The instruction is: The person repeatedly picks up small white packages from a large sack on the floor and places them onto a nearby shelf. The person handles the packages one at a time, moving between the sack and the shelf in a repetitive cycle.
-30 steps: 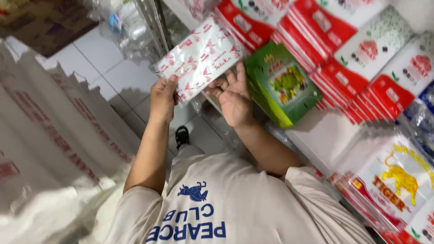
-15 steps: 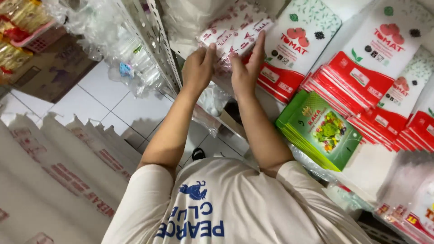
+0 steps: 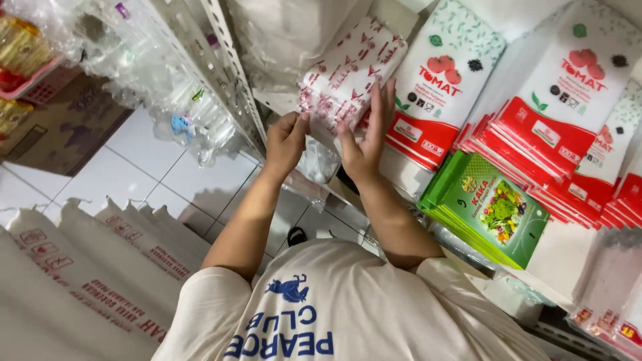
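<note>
Head view, looking down past my white printed T-shirt (image 3: 348, 314): both my hands are raised to a store shelf (image 3: 401, 177), gripping a flat pack of white bags with red print (image 3: 348, 73). My left hand (image 3: 287, 140) closes its fingers on the pack's lower left edge, thumb and fingertips pinching the plastic. My right hand (image 3: 366, 137) lies against the pack's lower right side, fingers stretched up along its face and thumb tucked under, pressing it in place. The pack sits tilted at the front of the shelf, its upper end leaning toward the back, just beside a stack of white-and-red packets with a tomato picture (image 3: 438, 87) on its right. Further right stand more rows of the same red-and-white packets (image 3: 555, 127), and below them a stack of green packets showing vegetables (image 3: 491, 207) lies near my right forearm. To my left, a white perforated shelf upright (image 3: 224, 73) carries hanging bundles of clear plastic items (image 3: 180, 113). Below, pale floor tiles (image 3: 167, 180) show, with large white sacks printed in red (image 3: 93, 267) lined up at the lower left.
</note>
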